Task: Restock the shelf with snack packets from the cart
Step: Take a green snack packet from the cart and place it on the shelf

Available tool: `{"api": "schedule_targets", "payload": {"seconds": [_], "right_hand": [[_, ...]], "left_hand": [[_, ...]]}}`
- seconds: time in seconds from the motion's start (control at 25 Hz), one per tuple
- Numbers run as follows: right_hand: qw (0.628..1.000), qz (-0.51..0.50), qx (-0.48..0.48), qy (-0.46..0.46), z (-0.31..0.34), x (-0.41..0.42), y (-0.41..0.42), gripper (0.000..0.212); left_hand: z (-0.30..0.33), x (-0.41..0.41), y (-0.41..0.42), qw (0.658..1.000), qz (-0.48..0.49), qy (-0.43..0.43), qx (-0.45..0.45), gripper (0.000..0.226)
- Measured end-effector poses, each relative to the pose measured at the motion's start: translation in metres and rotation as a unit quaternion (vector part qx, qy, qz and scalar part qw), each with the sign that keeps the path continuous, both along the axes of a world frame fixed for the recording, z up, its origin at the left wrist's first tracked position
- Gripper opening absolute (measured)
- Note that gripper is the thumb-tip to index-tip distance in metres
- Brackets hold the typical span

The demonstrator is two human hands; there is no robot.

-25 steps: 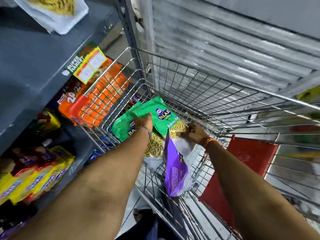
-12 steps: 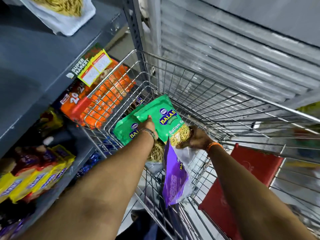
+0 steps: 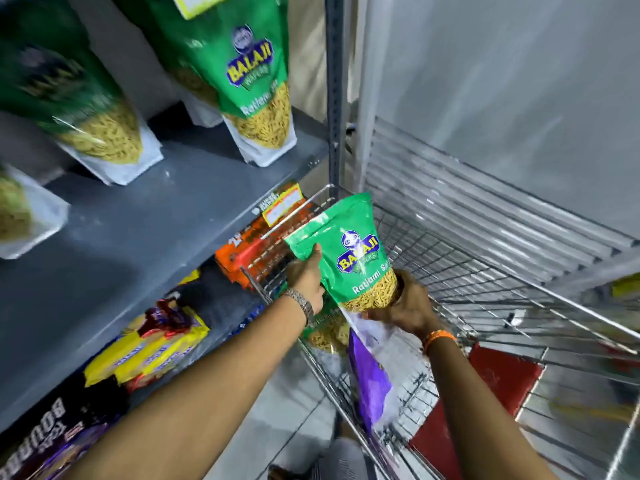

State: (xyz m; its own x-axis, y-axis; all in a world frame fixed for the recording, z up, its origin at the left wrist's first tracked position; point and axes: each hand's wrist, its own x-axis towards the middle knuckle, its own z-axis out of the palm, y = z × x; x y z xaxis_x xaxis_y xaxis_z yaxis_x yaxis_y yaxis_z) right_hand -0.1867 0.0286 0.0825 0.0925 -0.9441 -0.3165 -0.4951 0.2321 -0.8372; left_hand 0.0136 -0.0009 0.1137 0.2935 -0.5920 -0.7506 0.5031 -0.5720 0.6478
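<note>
A green snack packet (image 3: 349, 244) with yellow sev showing at its bottom is held upright above the wire cart (image 3: 485, 282). My left hand (image 3: 306, 277) grips its left edge and my right hand (image 3: 412, 303) holds its lower right corner. Another green packet (image 3: 323, 332) lies in the cart under my hands, partly hidden. A purple packet (image 3: 369, 382) leans against the cart's near wall. On the grey shelf (image 3: 145, 216) at the left stand matching green packets: one (image 3: 249, 81) near the upright post and a blurred one (image 3: 79, 109) further left.
Below the grey shelf are orange packs (image 3: 256, 244), yellow packs (image 3: 149, 348) and dark purple packs (image 3: 45, 434). A steel upright post (image 3: 334, 98) stands between shelf and cart. A red board (image 3: 485, 403) lies under the cart's mesh. A ribbed metal shutter (image 3: 467, 202) is behind.
Both hands have lifted the green packet up out of the cart and turned it upright. My view has tilted upward, bringing the shelf with standing green packets into sight.
</note>
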Motion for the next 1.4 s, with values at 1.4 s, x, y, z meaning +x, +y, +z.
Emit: {"api": "schedule_targets", "payload": {"seconds": [1.4], "right_hand": [[0.963,0.002,-0.237,-0.127,0.123,0.353,-0.095,0.113]], "left_hand": [[0.215,0.285,-0.025,0.929,0.058,-0.198,-0.308,0.010]]}}
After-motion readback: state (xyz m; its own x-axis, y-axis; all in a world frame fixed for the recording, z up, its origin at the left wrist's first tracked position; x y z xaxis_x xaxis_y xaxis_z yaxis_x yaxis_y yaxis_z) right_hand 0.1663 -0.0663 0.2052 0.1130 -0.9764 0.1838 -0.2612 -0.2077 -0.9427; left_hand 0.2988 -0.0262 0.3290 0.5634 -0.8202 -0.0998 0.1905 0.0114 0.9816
